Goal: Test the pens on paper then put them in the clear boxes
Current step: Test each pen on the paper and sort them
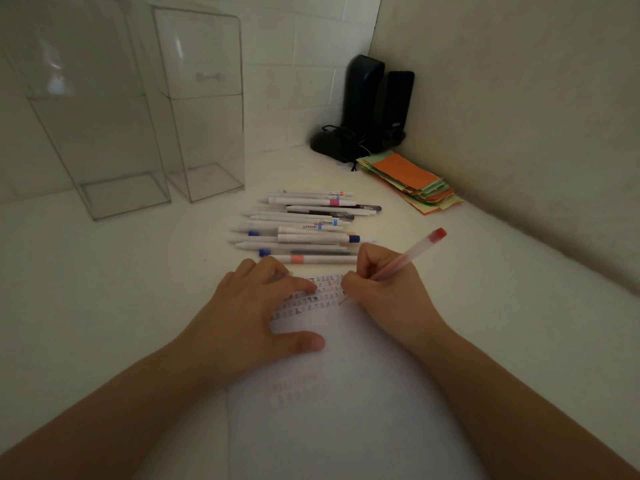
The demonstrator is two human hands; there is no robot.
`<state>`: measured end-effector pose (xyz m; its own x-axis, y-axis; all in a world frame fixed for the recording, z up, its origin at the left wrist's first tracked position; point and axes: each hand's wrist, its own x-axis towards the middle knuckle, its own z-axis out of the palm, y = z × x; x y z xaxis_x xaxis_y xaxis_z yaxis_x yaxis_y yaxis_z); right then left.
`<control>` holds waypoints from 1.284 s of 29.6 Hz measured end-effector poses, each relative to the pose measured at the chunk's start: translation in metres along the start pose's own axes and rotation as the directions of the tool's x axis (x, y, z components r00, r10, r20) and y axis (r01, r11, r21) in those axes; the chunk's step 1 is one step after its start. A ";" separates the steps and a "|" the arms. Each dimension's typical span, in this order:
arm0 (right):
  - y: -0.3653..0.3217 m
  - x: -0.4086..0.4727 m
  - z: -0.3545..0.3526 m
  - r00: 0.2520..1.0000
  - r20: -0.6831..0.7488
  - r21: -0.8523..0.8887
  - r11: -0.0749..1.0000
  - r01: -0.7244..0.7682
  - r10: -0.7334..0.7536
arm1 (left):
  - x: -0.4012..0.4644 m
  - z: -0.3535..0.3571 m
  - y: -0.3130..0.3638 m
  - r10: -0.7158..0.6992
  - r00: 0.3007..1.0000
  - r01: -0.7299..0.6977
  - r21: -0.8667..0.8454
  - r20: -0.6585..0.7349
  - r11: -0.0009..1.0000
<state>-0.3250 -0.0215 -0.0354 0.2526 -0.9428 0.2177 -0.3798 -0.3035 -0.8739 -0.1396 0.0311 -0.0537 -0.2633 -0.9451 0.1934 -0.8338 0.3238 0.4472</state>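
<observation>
My right hand (pixel 379 285) grips a clear pen with a red end (pixel 414 252), its tip down on the white paper (pixel 346 427) beside rows of small test marks (pixel 311 299). My left hand (pixel 263 306) lies flat on the paper with fingers spread; a pen cap may sit under its fingers, but I cannot tell. A pile of several white and clear pens (pixel 304 225) lies just beyond both hands. Two tall clear boxes stand at the back left: one (pixel 104 133) far left, the other (pixel 204 109) beside it, with nothing visible inside.
Black speakers with cables (pixel 374 109) stand in the back corner. A stack of orange and green paper slips (pixel 412 181) lies along the right wall. The wall closes the desk on the right and at the back.
</observation>
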 end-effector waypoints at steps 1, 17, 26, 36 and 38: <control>0.000 0.000 0.000 1.000 0.001 -0.013 1.000 0.009 -0.009 | 0.000 0.000 0.000 0.001 1.000 -0.001 0.000 -0.004 1.000; -0.015 -0.013 -0.004 0.958 0.287 0.538 0.825 -0.170 0.011 | -0.006 -0.010 0.012 -0.064 0.989 0.013 -0.346 -0.137 0.938; -0.014 -0.012 -0.004 0.956 0.286 0.621 0.748 -0.234 0.061 | -0.006 -0.013 0.014 -0.014 0.991 -0.034 -0.363 -0.130 0.931; -0.017 -0.019 -0.002 0.945 0.325 0.508 0.849 -0.147 -0.031 | -0.010 -0.008 0.021 0.185 0.961 -0.204 -0.078 -0.208 0.976; -0.018 -0.020 -0.002 0.942 0.332 0.514 0.846 -0.140 -0.046 | -0.011 -0.007 0.023 0.200 0.957 -0.223 -0.089 -0.212 0.971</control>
<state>-0.3256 0.0029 -0.0234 0.5513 -0.8281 0.1012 0.1010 -0.0541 -0.9934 -0.1522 0.0495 -0.0393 -0.3155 -0.8301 0.4597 -0.7075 0.5286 0.4690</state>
